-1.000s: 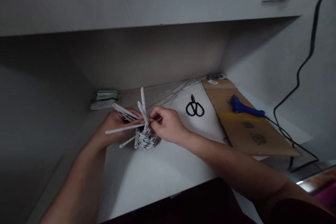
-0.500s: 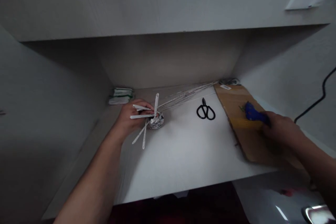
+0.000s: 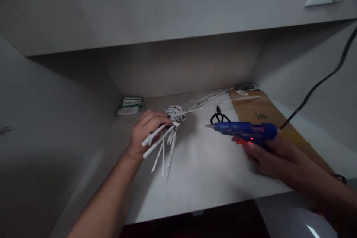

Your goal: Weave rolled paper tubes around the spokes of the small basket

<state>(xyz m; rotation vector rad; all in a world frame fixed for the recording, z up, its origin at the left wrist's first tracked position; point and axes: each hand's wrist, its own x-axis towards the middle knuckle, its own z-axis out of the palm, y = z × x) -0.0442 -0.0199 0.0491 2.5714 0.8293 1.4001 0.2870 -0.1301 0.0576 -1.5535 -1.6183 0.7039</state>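
My left hand (image 3: 146, 132) is closed on a small woven piece made of rolled newspaper (image 3: 175, 114). Its round woven part faces up and away, while several paper tubes (image 3: 163, 156) fan out from it toward me. One longer paper strand stretches right from the weave. In my right hand (image 3: 267, 158) is a blue hot glue gun (image 3: 245, 130), its metal nozzle pointing left toward the woven piece, some distance from it. A small red light glows on the glue gun, and fingers lie around its handle by the red trigger. Black-handled scissors (image 3: 218, 109) lie partly hidden behind the gun.
A cardboard sheet (image 3: 251, 106) lies on the right of the white shelf (image 3: 189, 182). Long thin paper tubes (image 3: 212, 96) run along the back. A packet with green stripes (image 3: 130, 106) sits at the back left. A black cord (image 3: 315, 91) hangs at the right.
My right hand has lifted the glue gun off the cardboard and brought it left, nozzle turned leftward. My left hand has tilted the woven piece so its tubes now point toward me.
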